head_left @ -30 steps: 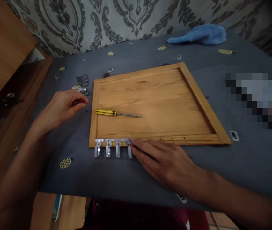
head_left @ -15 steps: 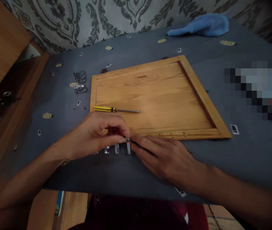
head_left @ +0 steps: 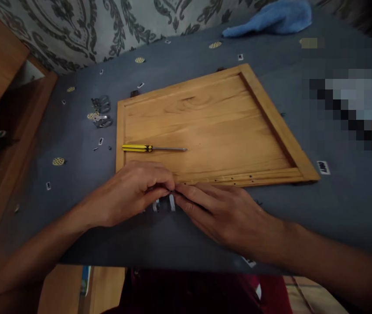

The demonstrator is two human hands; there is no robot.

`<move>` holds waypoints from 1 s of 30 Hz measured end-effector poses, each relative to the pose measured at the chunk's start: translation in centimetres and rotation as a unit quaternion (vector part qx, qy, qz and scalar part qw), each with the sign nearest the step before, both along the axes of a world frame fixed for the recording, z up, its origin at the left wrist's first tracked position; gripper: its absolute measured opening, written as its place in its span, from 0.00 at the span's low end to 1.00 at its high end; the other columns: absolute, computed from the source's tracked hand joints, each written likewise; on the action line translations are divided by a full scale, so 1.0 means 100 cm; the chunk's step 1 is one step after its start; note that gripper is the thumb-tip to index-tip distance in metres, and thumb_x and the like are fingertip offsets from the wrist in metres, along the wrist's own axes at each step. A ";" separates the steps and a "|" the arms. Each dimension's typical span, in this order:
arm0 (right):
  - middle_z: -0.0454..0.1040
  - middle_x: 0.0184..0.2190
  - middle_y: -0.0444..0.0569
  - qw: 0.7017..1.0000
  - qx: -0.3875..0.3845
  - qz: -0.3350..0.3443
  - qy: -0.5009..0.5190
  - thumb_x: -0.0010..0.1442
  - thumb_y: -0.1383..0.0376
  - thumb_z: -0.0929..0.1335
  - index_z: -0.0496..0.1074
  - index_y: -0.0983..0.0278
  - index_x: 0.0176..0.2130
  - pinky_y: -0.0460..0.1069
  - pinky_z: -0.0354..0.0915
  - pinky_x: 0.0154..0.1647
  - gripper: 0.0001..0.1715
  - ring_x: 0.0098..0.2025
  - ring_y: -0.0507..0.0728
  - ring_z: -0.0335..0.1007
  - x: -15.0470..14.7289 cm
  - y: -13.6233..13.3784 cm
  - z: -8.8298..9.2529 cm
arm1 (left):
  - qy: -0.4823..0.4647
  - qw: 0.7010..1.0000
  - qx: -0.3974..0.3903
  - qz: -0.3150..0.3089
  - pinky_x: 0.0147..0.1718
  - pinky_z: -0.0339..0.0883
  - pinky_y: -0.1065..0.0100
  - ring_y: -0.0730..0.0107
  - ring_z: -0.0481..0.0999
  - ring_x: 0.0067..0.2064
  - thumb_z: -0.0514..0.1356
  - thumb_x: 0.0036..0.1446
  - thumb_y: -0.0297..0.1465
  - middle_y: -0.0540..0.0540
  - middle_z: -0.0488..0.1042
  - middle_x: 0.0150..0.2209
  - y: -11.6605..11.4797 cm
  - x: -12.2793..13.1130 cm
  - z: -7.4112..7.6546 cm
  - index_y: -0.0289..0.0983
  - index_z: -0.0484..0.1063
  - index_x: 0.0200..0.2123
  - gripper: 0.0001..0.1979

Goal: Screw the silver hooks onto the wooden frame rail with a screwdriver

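Observation:
A framed wooden panel (head_left: 192, 126) lies on the grey-blue tabletop, with several small dark holes along its near rail. At that near edge my left hand (head_left: 133, 192) pinches thumb against forefinger on something too small to make out. My right hand (head_left: 220, 209) meets it from the other side, fingers together and tips close to the left fingertips; what they grip is hidden. Just below the fingertips a shiny metal strip (head_left: 172, 203) sticks out toward me, and another metal piece (head_left: 156, 205) shows left of it. Across the panel's left part rests a yellow-and-black screwdriver (head_left: 155, 148).
Several metal pieces (head_left: 100, 112) lie in a pile left of the panel, with small screws (head_left: 110, 148) nearer. A blue cloth (head_left: 274, 19) is at the back, and a blurred-out object (head_left: 359, 104) at the right. A wooden cabinet (head_left: 15, 139) borders the left side.
The view has shifted slightly. My left hand has turned a little, its fingers now curled more tightly over the small thing. My right hand stays nearly in place.

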State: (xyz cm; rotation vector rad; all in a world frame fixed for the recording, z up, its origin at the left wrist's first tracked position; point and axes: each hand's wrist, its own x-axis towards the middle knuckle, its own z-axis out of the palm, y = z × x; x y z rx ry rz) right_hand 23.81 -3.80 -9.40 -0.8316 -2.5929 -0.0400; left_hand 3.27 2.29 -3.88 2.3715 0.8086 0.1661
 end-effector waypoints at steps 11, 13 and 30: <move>0.74 0.43 0.53 1.000 0.002 0.001 0.003 0.65 0.74 0.58 0.71 0.71 0.46 0.52 0.70 0.31 0.17 0.38 0.56 0.69 -0.001 -0.001 -0.002 | 0.007 1.000 -0.002 -0.006 0.29 0.59 0.75 0.79 0.71 0.31 0.58 0.59 0.25 0.52 0.75 0.30 0.001 0.001 -0.004 0.37 0.73 0.33 0.05; 0.74 0.43 0.53 1.000 0.006 -0.001 0.003 0.65 0.74 0.57 0.72 0.71 0.45 0.51 0.70 0.31 0.17 0.38 0.56 0.69 -0.001 0.000 -0.002 | 0.005 1.000 -0.002 -0.006 0.29 0.60 0.75 0.79 0.71 0.31 0.57 0.59 0.25 0.52 0.75 0.29 0.001 0.002 -0.003 0.37 0.73 0.32 0.05; 0.73 0.42 0.54 1.000 -0.002 -0.002 -0.005 0.66 0.73 0.56 0.72 0.69 0.45 0.49 0.70 0.32 0.19 0.38 0.55 0.70 0.000 0.000 0.000 | 0.009 1.000 0.004 -0.009 0.31 0.61 0.76 0.79 0.72 0.33 0.57 0.60 0.27 0.52 0.76 0.32 0.000 -0.002 0.003 0.38 0.73 0.36 0.05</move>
